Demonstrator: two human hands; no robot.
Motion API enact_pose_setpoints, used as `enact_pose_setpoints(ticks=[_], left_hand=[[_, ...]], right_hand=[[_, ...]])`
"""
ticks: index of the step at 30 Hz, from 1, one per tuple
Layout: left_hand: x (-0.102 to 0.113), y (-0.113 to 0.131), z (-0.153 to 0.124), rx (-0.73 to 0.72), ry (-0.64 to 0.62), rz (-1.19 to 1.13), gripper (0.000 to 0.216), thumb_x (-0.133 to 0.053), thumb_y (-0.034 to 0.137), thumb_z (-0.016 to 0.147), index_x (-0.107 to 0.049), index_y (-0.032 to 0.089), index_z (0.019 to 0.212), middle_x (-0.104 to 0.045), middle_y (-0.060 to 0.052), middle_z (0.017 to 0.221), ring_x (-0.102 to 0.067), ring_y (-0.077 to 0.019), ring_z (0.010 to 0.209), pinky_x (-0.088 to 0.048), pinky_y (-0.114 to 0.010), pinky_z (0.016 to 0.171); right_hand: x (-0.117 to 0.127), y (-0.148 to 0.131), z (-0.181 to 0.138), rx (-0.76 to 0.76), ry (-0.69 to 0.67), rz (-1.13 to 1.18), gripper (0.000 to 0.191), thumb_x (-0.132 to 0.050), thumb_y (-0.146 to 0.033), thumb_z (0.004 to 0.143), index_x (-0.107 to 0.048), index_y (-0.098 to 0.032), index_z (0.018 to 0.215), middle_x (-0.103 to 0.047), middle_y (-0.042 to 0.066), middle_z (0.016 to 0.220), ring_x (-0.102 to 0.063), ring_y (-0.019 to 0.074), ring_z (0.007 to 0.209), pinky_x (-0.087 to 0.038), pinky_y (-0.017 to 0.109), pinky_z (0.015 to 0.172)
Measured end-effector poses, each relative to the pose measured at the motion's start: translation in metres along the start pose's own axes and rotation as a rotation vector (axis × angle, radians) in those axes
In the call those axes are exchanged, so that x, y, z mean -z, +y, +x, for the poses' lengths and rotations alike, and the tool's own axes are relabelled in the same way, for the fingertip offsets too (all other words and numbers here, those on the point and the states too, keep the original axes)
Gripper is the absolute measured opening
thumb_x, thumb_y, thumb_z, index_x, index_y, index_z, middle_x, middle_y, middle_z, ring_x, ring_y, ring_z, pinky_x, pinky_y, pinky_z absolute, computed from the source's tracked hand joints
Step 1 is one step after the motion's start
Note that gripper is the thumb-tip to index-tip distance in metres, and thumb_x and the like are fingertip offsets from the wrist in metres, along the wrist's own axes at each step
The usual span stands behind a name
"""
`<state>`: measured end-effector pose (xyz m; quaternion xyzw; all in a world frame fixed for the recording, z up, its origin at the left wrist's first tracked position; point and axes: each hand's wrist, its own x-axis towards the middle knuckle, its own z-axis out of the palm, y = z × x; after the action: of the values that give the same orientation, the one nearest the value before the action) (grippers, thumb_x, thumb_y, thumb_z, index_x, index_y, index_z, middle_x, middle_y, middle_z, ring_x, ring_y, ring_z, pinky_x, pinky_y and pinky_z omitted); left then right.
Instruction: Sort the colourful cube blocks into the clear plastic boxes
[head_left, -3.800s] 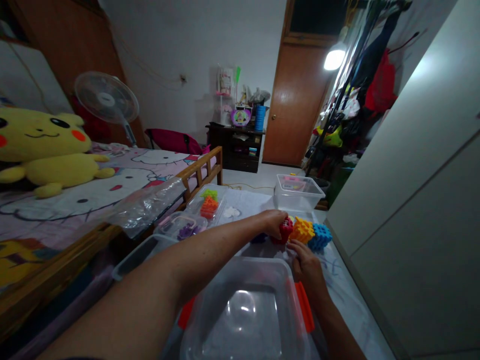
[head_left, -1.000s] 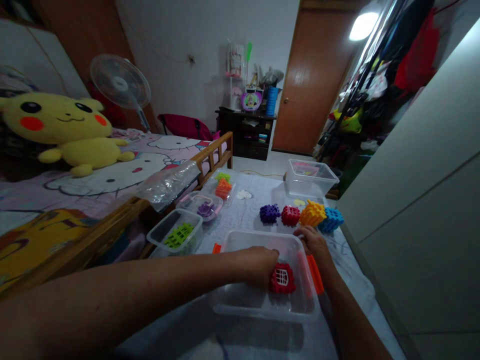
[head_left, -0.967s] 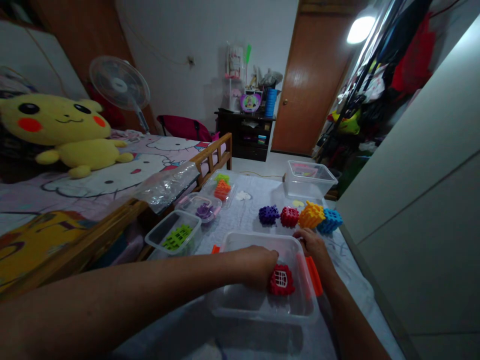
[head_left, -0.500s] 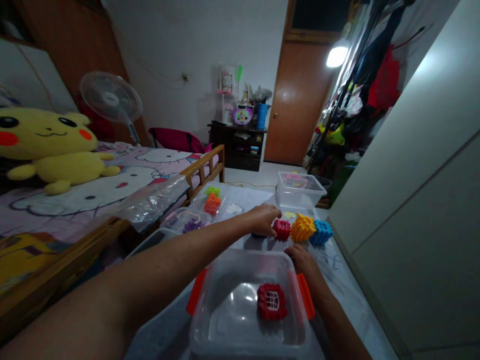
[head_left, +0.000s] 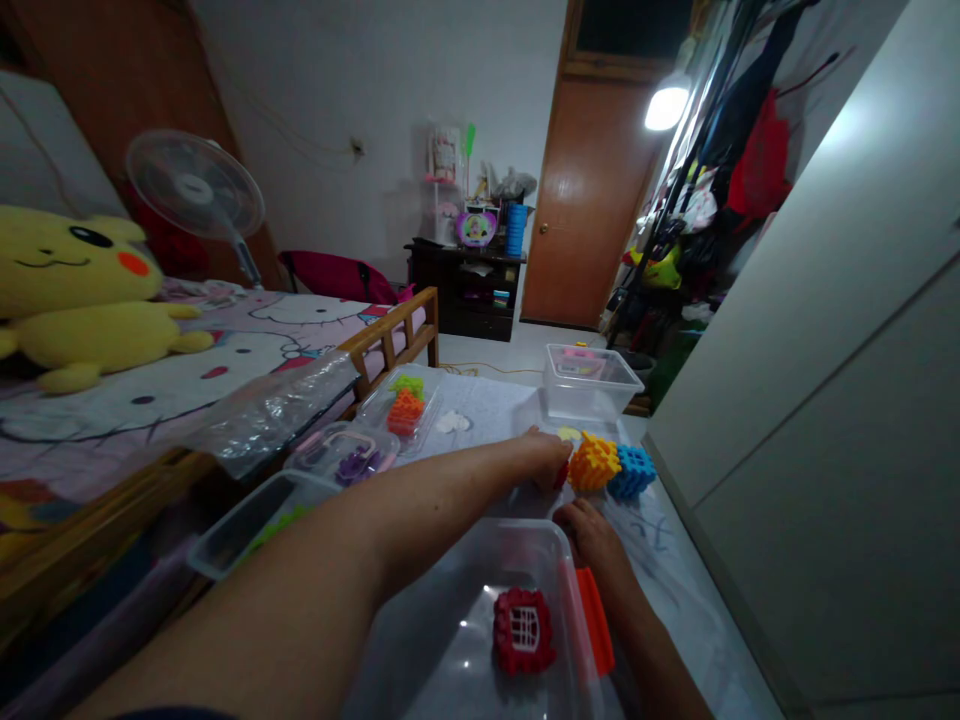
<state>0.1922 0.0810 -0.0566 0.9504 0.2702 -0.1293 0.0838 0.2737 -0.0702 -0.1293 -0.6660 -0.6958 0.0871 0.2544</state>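
My left hand (head_left: 549,460) reaches across the clear plastic box and closes around a red toy block (head_left: 562,474). Only a sliver of that block shows past the fingers. Touching or close beside it is a yellow block (head_left: 595,462), with a blue block (head_left: 632,472) to its right. My right hand (head_left: 587,527) has its fingers curled at the far right corner of the clear plastic box (head_left: 559,560), which has an orange latch (head_left: 596,622). Inside this box lies another red block (head_left: 523,630) with a white grid-like window. My left forearm hides the box's left side.
At the left edge stand a clear container with a green piece (head_left: 277,528), a lidded one with purple pieces (head_left: 356,463), and a tray with orange (head_left: 406,411) and lime pieces. A clear bin (head_left: 592,382) stands at the back. The bed rail (head_left: 397,330) borders the left.
My left hand has moved over the red block and now covers most of it. The view has shifted slightly, and more of the left-hand green container shows. My right hand stays at the box corner.
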Motion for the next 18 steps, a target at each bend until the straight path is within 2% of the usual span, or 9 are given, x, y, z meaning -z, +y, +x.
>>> enact_pose_setpoints(ticks=[6, 14, 18], left_hand=[[0.001, 0.003, 0.001, 0.0, -0.018, -0.006, 0.078, -0.08, 0.026, 0.053, -0.054, 0.01, 0.126, -0.068, -0.019, 0.117, -0.064, -0.0329, 0.101, -0.053, -0.035, 0.083], [0.002, 0.002, -0.002, 0.022, 0.017, -0.021, 0.075, -0.078, 0.032, 0.057, -0.052, 0.015, 0.126, -0.069, -0.014, 0.115, -0.065, -0.0316, 0.1, -0.053, -0.034, 0.081], [0.011, 0.005, -0.008, 0.017, 0.02, -0.002, 0.075, -0.079, 0.032, 0.057, -0.053, 0.016, 0.125, -0.068, -0.013, 0.116, -0.065, -0.0306, 0.101, -0.052, -0.032, 0.081]], right_hand=[[-0.001, 0.0, 0.0, -0.023, -0.011, 0.019, 0.028, -0.044, -0.006, 0.08, -0.066, -0.02, 0.088, -0.062, 0.006, 0.093, -0.06, 0.0196, 0.089, -0.047, 0.027, 0.08], [0.0, -0.001, 0.0, -0.015, -0.018, -0.022, 0.029, -0.043, -0.004, 0.08, -0.066, -0.02, 0.089, -0.062, 0.006, 0.094, -0.06, 0.0198, 0.091, -0.047, 0.027, 0.08], [0.0, -0.002, -0.001, -0.001, -0.013, -0.037, 0.027, -0.045, -0.006, 0.08, -0.066, -0.02, 0.091, -0.062, 0.007, 0.096, -0.06, 0.0198, 0.091, -0.047, 0.027, 0.079]])
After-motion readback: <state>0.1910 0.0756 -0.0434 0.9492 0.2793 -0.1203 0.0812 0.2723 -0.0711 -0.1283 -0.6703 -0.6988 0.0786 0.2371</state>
